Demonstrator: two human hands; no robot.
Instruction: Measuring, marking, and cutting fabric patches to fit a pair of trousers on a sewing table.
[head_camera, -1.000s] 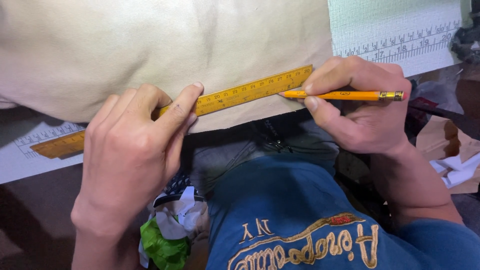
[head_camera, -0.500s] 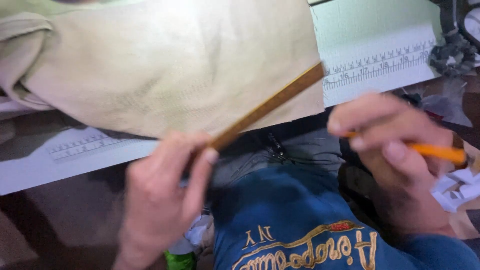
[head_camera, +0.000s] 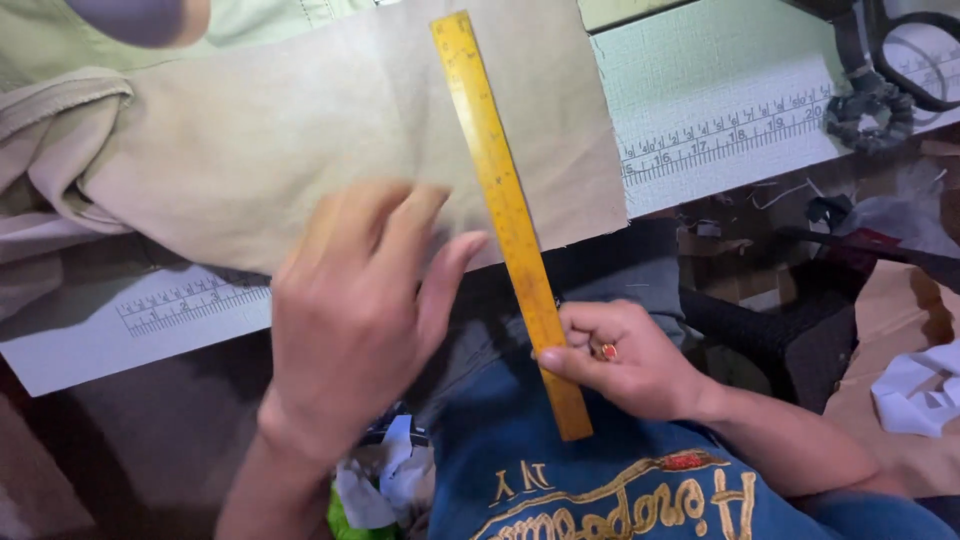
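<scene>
A yellow ruler (head_camera: 497, 185) lies almost straight up and down across a beige cloth (head_camera: 270, 140), its lower end hanging past the table's edge. My right hand (head_camera: 632, 365) is shut on that lower end, thumb pressed against the ruler's edge; a small red and orange bit, perhaps a pencil end, shows between its fingers. Just left of the ruler, my left hand (head_camera: 365, 300) rests with fingers spread on the cloth's near edge and holds nothing. The cloth is bunched in folds at the far left.
The cloth lies on a white table (head_camera: 720, 90) with a printed measuring scale along its front edge. Black scissors (head_camera: 925, 55) and a dark ruffled band (head_camera: 868, 110) sit at the top right. White paper scraps (head_camera: 915, 395) and green and white scraps (head_camera: 365, 495) lie below the table.
The ruler has swung from lying along the cloth's lower edge to nearly upright. My left hand let go of it and moved onto the cloth; my right hand took its lower end.
</scene>
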